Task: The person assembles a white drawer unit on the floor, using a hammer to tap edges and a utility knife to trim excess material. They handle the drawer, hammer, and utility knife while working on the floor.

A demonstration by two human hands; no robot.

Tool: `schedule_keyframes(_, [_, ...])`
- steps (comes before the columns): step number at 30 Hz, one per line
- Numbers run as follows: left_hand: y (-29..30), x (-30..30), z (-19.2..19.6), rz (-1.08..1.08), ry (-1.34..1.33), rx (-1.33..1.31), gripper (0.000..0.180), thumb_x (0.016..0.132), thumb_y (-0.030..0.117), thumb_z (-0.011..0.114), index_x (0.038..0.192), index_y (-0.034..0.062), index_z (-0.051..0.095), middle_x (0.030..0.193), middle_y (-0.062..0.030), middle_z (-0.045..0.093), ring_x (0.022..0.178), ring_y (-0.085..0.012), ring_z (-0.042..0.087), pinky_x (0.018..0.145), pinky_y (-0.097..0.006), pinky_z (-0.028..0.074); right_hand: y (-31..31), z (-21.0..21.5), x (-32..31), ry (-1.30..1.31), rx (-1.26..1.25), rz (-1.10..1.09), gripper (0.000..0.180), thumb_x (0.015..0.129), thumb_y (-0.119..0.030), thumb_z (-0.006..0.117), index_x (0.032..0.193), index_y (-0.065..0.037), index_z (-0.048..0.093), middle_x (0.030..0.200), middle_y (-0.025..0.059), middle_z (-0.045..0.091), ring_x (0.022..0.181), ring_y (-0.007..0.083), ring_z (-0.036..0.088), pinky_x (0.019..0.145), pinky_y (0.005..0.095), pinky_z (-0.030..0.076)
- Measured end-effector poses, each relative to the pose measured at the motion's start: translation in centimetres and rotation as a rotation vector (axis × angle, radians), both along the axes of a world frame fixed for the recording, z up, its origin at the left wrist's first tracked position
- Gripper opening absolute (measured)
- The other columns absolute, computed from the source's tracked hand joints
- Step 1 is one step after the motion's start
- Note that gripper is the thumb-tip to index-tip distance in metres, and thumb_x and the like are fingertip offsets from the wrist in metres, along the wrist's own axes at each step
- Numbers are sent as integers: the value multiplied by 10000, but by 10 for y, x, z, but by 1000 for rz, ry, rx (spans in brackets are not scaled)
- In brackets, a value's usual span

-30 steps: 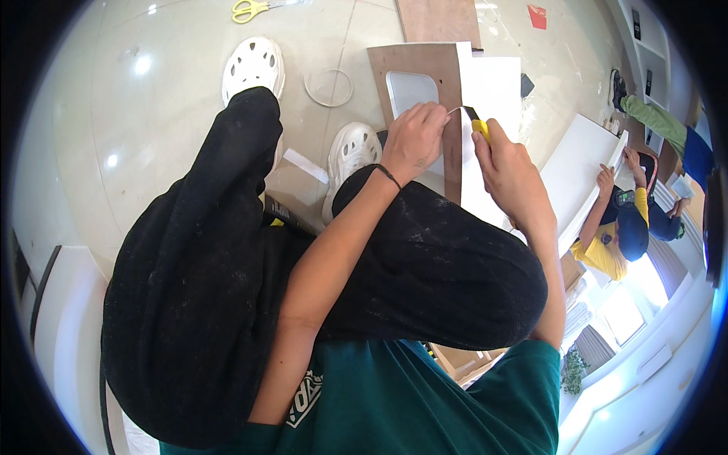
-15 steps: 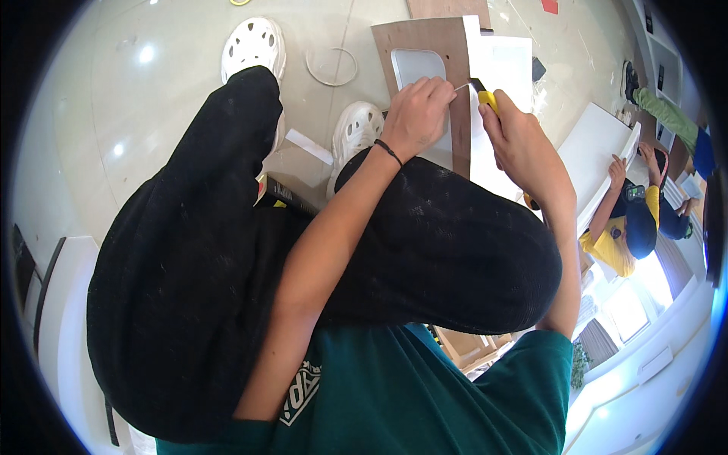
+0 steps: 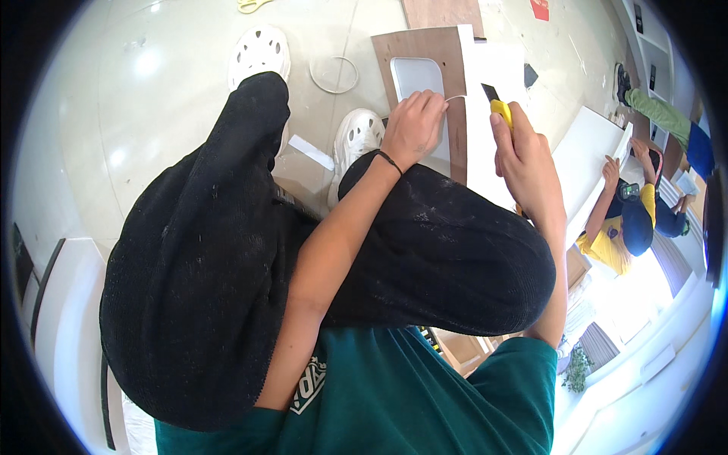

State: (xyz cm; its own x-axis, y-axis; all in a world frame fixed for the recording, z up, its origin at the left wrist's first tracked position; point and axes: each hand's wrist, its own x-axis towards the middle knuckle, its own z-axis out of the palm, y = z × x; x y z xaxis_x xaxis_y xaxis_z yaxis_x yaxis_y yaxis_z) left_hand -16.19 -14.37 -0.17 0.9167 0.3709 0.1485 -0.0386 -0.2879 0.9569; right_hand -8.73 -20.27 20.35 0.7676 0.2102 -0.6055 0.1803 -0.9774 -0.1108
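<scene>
My left hand [image 3: 415, 129] is closed in a pinch over the wooden panel [image 3: 458, 136], holding a thin white strip [image 3: 456, 97] whose free end curves out to the right. My right hand [image 3: 528, 168] grips a yellow utility knife [image 3: 501, 114]. Its dark blade points up and left, a short gap away from the strip's end. A white-rimmed rounded opening or inset [image 3: 417, 76] shows in the panel, partly covered by my left hand. The panel's right edge is white.
A loop of thin white strip [image 3: 334, 75] lies on the tiled floor beside my white clogs [image 3: 260, 51]. Yellow-handled scissors [image 3: 250, 5] rest at the top. A white scrap [image 3: 311, 152] lies between my feet. At right, a person in yellow [image 3: 607, 246] handles a white panel [image 3: 595, 155].
The knife has drawn back to the right from the strip's end, so the gap between blade and strip is wider. My left hand keeps its pinch. The whole view has shifted slightly.
</scene>
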Motion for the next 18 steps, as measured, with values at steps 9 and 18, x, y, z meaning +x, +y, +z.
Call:
schedule_keyframes(9, [-9,-4,-2,12,37,-14,82,935,77,554,905,6,526,846,-159,594,825,-357,598,717,-463,486,-15,-19,-5,-81,-71,199,316,1063,-343,446,1098,-47,550,609,169,629,585,354,665,580,457,523])
schedule_keyframes(18, [-9,-3,-6,10,21,53,65,923,81,572,902,25,547,844,-135,608,816,-327,608,705,-437,498,-7,-25,-2,-126,-140,338,300,1057,-322,453,1059,-37,546,626,178,644,604,362,677,577,465,537])
